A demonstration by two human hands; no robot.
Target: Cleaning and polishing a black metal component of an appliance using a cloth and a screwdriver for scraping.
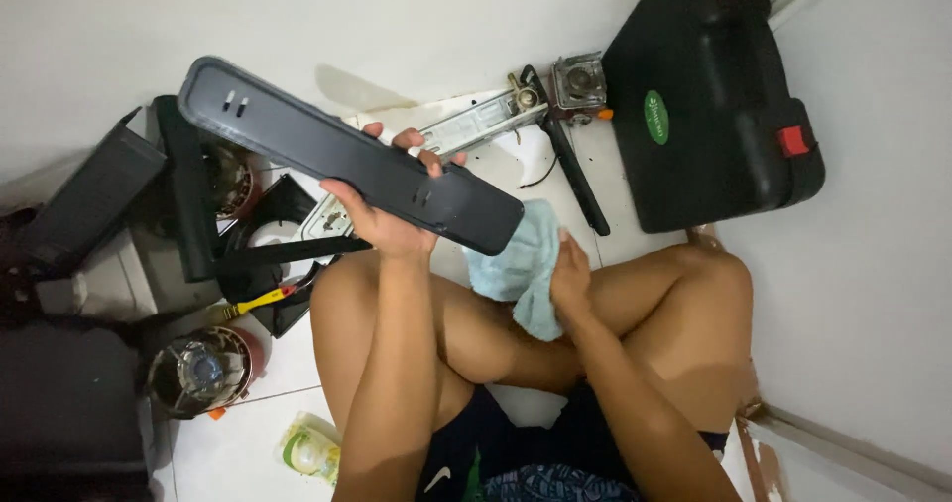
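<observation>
Above the crossed legs, held up slantwise: long dark plastic panel (347, 155), gripped near its middle by left hand (382, 219), fingers wrapped over the upper edge. Just under the panel's lower end, right hand (568, 274) closed around a light blue cloth (521, 264), cloth touching or almost touching the panel corner. On the white tiled floor (238, 452) around: disassembled stove parts, round burner (198, 371), yellow-handled screwdriver (253, 304), black carrying case (709, 95). Seemingly in the wiping stage; next, probably bringing cloth along the panel surface with firm grip kept.
</observation>
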